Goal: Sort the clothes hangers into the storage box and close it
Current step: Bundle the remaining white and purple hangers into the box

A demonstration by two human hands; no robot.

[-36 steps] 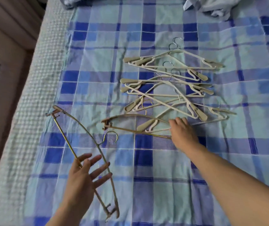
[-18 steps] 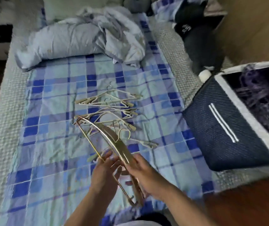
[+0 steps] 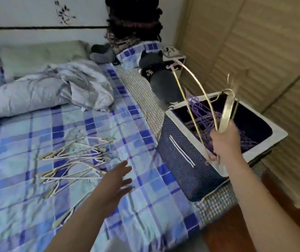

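My right hand (image 3: 224, 140) grips two gold-coloured hangers (image 3: 196, 91) and holds them upright over the open storage box (image 3: 180, 160). The box is dark blue with a white rim and leans against the right side of the bed; purple hangers (image 3: 205, 117) lie inside it. A pile of several cream hangers (image 3: 72, 160) remains on the blue checked sheet (image 3: 36, 197). My left hand (image 3: 117, 180) hovers above the sheet with straight, spread fingers, holding nothing, just right of the pile.
A crumpled pale duvet (image 3: 45, 91) and a pillow (image 3: 41, 55) lie at the head of the bed. Dark clothes (image 3: 156, 70) are heaped at the far right edge of the mattress. A wooden slatted wardrobe door (image 3: 264, 51) stands right behind the box.
Both hands gathered the two gold hangers on the bed. Now my right hand alone has carried them right, over the box, and my left hand has let go and opened.
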